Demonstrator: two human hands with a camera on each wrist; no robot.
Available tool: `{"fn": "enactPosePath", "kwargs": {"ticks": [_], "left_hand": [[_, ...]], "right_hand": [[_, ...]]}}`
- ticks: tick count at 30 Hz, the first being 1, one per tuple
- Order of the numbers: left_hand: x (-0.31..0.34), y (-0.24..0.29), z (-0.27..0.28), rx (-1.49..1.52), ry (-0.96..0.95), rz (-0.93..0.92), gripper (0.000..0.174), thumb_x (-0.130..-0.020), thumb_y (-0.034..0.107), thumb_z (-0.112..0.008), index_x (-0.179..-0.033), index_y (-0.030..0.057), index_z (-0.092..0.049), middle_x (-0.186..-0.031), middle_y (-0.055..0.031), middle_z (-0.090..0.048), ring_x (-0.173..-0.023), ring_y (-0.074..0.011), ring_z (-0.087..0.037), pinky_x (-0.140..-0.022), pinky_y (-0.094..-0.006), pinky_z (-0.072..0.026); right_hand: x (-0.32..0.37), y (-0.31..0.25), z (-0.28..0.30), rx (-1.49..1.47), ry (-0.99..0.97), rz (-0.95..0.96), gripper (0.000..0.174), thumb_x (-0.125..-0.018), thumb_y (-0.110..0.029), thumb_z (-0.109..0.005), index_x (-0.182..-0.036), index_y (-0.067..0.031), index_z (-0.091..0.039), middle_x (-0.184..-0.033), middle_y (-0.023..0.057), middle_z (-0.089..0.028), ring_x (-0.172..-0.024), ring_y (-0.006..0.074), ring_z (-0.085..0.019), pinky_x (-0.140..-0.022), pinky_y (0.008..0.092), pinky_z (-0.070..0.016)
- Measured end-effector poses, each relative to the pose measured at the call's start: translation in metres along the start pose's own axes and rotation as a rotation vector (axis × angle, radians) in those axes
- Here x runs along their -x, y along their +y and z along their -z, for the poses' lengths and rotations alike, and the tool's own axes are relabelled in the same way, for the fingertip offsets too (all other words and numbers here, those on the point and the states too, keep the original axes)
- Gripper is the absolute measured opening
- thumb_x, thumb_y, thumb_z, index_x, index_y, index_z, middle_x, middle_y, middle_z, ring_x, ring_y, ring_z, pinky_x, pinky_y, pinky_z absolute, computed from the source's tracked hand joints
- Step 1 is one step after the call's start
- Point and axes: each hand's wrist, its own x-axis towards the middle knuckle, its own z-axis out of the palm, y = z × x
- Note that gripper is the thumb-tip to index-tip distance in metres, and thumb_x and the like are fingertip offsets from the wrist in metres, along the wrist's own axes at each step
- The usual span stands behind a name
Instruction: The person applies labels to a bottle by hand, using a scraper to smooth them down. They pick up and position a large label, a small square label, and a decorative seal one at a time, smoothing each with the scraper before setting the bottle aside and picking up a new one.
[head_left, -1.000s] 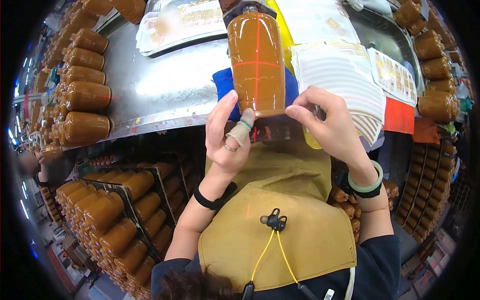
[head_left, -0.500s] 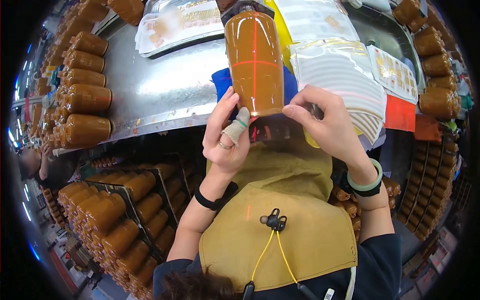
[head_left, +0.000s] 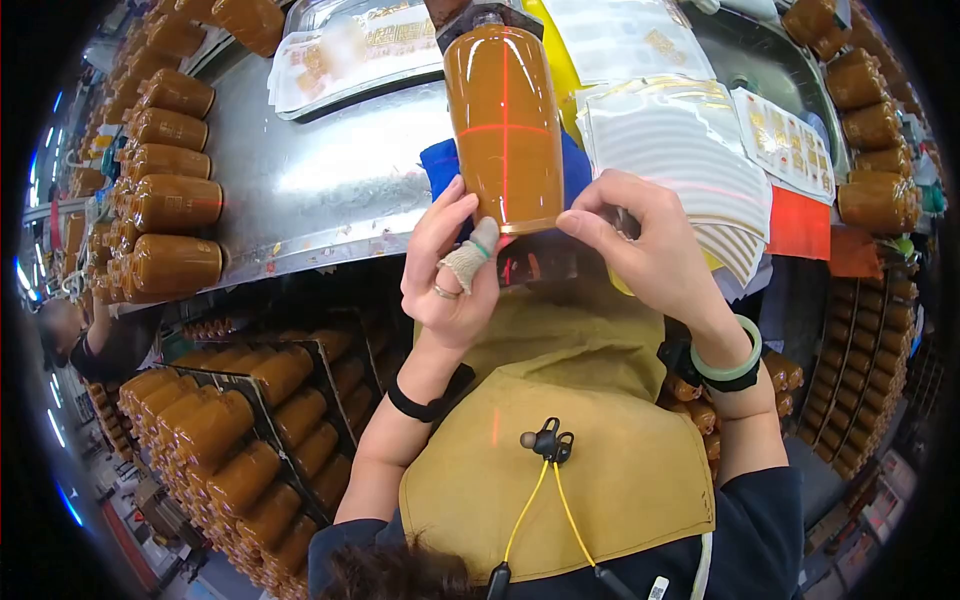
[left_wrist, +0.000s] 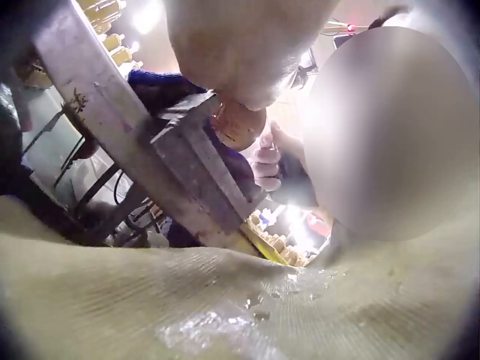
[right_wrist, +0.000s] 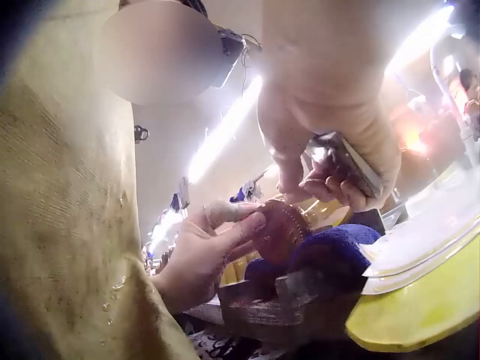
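Though unclear, right hand [head_left: 648,240] curled round metal piece [right_wrist: 352,161], left hand [head_left: 447,275] pinched on bottle [head_left: 508,125].

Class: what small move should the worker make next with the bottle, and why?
Probably roll the bottle slightly on its blue padding: the left hand holds its near end, the right hand is at the opposite edge, and red lines of light cross its upper face, perhaps an aligning guide.

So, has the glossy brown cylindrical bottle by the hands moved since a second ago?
No, not visibly. In the head view, the bottle keeps its place beside the fanned white sheet stack; rotation I can't tell.
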Motion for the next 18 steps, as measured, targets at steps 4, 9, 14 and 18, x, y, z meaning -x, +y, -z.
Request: {"fn": "enactPosePath", "kwargs": {"ticks": [4,9,14,18], "left_hand": [[0.001,0.007,0.007,0.041,-0.009,0.202,0.035,-0.081,-0.012,-0.077,-0.114,-0.0037,-0.067,-0.123,-0.0179,-0.067,-0.109,-0.0398,-0.069,-0.09,-0.0424,-0.0617],[-0.004,0.018,0.008,-0.268,-0.077,0.029,0.028,-0.083,-0.006,-0.078,-0.109,-0.0008,-0.069,-0.128,-0.018,-0.064,-0.115,-0.0388,-0.066,-0.095,-0.0456,-0.0577],[-0.021,0.016,0.003,-0.151,-0.126,-0.038,0.036,-0.085,-0.005,-0.077,-0.114,0.012,-0.066,-0.117,-0.0156,-0.069,-0.11,-0.0397,-0.069,-0.089,-0.0435,-0.0609],[0.004,0.0,0.001,0.023,-0.011,0.092,0.043,-0.085,-0.009,-0.076,-0.12,0.0136,-0.067,-0.119,-0.0193,-0.068,-0.106,-0.0409,-0.071,-0.086,-0.0425,-0.064]], "right_hand": [[-0.001,0.003,-0.003,0.021,0.022,0.065,0.021,-0.089,-0.017,-0.074,-0.09,0.0036,-0.073,-0.083,0.0166,-0.071,-0.073,0.0271,-0.069,-0.07,0.0361,-0.0527],[-0.002,0.004,-0.001,0.001,0.014,0.04,0.021,-0.089,-0.017,-0.074,-0.09,0.0046,-0.073,-0.082,0.0166,-0.071,-0.071,0.0242,-0.069,-0.069,0.0352,-0.0538],[-0.002,0.004,-0.002,-0.025,0.015,0.002,0.021,-0.089,-0.017,-0.074,-0.09,0.0042,-0.073,-0.082,0.0164,-0.072,-0.071,0.0243,-0.07,-0.07,0.0351,-0.0539],[-0.002,0.001,-0.003,-0.009,0.02,0.053,0.022,-0.089,-0.018,-0.075,-0.089,0.0041,-0.073,-0.082,0.0158,-0.072,-0.071,0.0247,-0.069,-0.069,0.0352,-0.0537]]}}
